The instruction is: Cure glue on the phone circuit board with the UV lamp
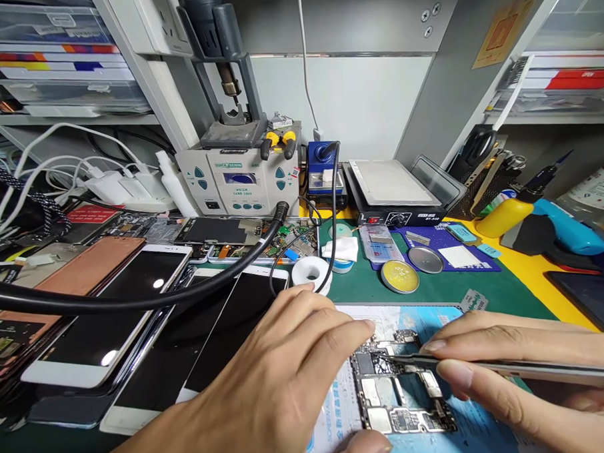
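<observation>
Two possible risks at the circuit board, flat on the printed pad: scratched or dislodged parts from any slip of the metal tool; shifting from uneven pressure. Right hand low, pinching the tool nearly level, tip at the board's upper part; left hand arched alongside, grasp unclear.

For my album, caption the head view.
Right hand holds a slim metal tool over a circuit board, left hand alongside.

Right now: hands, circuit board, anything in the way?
Right hand grips slim silver metal tool, tip at black-and-silver circuit board. Left hand open, index fingertip crowding board's upper-left corner.
</observation>
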The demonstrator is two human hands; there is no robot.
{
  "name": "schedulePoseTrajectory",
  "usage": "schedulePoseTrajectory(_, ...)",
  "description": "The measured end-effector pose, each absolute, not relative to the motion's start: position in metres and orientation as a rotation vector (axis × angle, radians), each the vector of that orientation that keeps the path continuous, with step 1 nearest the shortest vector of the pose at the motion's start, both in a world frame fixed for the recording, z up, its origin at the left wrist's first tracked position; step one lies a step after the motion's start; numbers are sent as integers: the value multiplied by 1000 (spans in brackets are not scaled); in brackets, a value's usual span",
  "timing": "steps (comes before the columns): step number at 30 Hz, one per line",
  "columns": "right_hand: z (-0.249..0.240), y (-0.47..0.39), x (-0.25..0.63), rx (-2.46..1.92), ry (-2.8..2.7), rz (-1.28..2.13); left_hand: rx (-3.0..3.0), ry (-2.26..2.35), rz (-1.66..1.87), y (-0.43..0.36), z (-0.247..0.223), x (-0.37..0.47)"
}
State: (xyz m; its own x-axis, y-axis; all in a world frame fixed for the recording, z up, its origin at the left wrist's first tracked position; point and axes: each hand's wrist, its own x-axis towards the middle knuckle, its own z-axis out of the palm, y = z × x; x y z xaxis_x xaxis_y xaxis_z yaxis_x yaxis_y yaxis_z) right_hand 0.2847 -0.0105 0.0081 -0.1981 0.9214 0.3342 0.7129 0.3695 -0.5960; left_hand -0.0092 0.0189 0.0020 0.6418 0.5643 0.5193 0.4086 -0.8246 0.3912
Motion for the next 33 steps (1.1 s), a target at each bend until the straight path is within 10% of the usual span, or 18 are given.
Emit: schedulePoseTrajectory(33, 23, -6, 272, -1383, -1864, 388, 2652, 872, 806, 18, 6, -11)
